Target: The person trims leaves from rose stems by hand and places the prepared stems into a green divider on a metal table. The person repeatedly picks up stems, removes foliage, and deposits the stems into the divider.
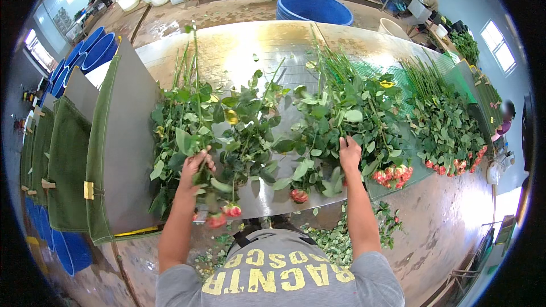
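Observation:
My left hand (198, 166) is closed around a leafy rose stem (196, 102) at the left of the metal table (294, 81); red-and-cream rose heads (231, 209) hang near the front edge. My right hand (350, 150) grips a rose stem among the leaves right of the middle, and one rose head (299, 196) lies to its left. Loose leafy stems (251, 136) lie between my hands. To the right, a group of roses (392, 175) lies with its heads at the front, and a further group (456, 166) lies at the far right.
Upright panels with green cloth (102, 145) border the left side, with blue buckets (100, 51) beyond. A large blue tub (315, 7) stands behind the table. Green netting (384, 74) covers part of the right. Cut leaves (337, 238) litter the floor. Several people are farther off.

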Available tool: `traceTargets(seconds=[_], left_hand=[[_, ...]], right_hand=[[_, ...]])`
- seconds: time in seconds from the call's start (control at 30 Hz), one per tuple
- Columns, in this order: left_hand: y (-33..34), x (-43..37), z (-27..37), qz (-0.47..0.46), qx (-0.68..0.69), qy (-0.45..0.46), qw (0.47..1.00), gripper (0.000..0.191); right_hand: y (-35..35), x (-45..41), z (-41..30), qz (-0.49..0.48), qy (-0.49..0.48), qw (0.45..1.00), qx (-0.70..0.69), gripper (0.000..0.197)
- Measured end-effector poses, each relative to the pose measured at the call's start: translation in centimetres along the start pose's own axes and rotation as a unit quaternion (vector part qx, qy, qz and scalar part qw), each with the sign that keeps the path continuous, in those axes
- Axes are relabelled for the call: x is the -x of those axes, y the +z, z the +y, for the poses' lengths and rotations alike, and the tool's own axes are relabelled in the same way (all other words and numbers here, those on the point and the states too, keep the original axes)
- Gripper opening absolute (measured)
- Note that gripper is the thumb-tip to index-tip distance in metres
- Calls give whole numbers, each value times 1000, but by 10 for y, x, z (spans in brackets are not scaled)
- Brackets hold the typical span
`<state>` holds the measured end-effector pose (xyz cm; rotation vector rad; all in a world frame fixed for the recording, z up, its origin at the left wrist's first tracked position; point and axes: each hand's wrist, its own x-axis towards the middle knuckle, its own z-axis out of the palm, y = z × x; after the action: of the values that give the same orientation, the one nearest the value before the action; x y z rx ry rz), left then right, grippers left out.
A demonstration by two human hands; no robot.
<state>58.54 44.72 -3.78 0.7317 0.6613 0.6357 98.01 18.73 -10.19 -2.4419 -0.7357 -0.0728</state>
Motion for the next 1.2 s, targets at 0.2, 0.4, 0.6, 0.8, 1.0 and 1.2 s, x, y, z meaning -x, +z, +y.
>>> traceTargets(seconds=[0.2,0.4,0.6,0.8,1.0,1.2], left_hand=[[0,-14,-14,151,-124,-55,979,33],[-24,-27,-46,124,-197,-64,970,25],[-19,-35,-81,120,-150,-78,978,19],[-60,-45,-115,177,-354,-33,918,35],[-15,-32,-90,141,-432,-55,889,66],[-17,-33,-92,189,-567,-61,800,61]], right_hand=[[13,42,-141,75,-159,984,-28,46],[110,118,-235,-265,-151,952,-22,49],[118,125,-180,-194,-78,966,-152,50],[91,119,-125,-167,-31,975,-147,40],[88,124,-123,-150,-40,972,-175,35],[91,123,-123,-167,-54,963,-207,35]])
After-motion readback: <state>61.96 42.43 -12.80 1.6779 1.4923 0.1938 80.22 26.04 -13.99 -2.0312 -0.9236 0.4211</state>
